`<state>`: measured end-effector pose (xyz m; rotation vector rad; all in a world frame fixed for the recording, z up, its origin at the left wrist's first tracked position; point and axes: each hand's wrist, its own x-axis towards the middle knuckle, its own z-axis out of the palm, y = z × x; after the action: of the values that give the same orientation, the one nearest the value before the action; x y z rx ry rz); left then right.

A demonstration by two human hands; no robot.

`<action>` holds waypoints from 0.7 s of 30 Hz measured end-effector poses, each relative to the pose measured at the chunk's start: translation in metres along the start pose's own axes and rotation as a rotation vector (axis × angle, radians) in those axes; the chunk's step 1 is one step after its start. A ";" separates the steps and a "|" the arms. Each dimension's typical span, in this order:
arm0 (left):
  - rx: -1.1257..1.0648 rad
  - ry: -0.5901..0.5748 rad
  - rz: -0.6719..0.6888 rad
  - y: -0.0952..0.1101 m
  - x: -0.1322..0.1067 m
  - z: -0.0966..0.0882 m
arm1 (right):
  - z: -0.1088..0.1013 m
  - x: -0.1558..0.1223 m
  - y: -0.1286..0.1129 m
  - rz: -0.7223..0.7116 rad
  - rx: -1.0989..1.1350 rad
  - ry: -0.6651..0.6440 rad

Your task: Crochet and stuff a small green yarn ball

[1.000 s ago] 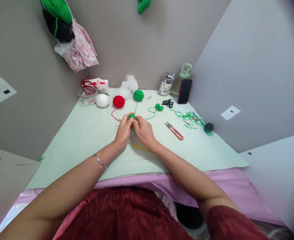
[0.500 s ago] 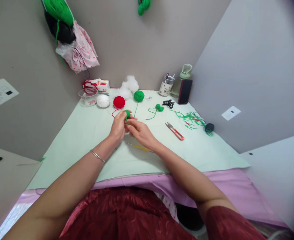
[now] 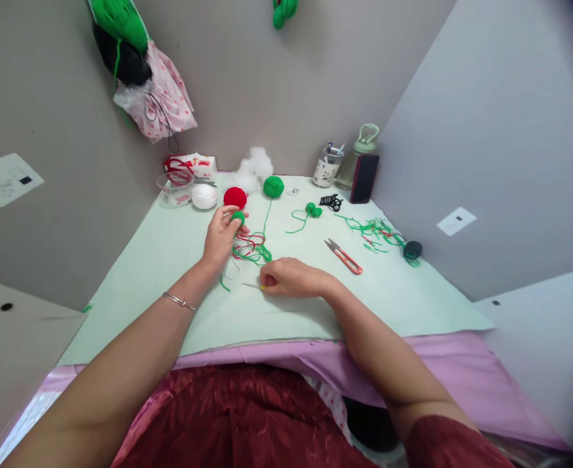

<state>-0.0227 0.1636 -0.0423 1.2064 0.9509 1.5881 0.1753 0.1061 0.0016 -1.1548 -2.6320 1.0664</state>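
Between the fingers and thumb of my left hand (image 3: 222,235) is a small round green crocheted piece (image 3: 238,216). My right hand (image 3: 291,277) lies low on the table with its fingers closed around the yellow handle of a crochet hook (image 3: 252,285); the metal tip points left and most of the handle is hidden. Loose green yarn (image 3: 255,257) and thin red yarn (image 3: 252,238) lie tangled between the hands. A green yarn ball (image 3: 273,186) sits behind, its strand running toward the tangle. The red yarn ball (image 3: 235,197) is just beyond my left hand.
Thread snips (image 3: 343,256) lie to the right. Behind them are small green pieces (image 3: 313,210), a black hair clip (image 3: 332,202), yarn scraps (image 3: 376,231) and black tape (image 3: 412,249). A phone (image 3: 365,179) leans on a bottle (image 3: 350,166). White yarn (image 3: 203,196) and stuffing (image 3: 254,170) stand at the back.
My hands have moved apart. The right hand has left the green piece, come down toward me and taken hold of the crochet hook. The left still holds the piece, slightly further left.
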 end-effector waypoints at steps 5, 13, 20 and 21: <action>0.043 -0.050 0.025 -0.002 -0.004 0.002 | -0.011 0.000 0.003 -0.070 0.295 0.091; 0.073 -0.144 0.036 -0.006 -0.016 0.015 | -0.008 0.009 0.008 -0.028 0.959 0.306; 0.092 -0.169 0.048 -0.008 -0.020 0.017 | -0.002 0.019 0.017 0.027 1.194 0.294; 0.096 -0.170 0.051 -0.008 -0.020 0.017 | -0.002 0.020 0.018 0.027 1.209 0.287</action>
<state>-0.0021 0.1476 -0.0517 1.4185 0.9012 1.4672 0.1732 0.1291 -0.0120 -0.8845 -1.2688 1.8566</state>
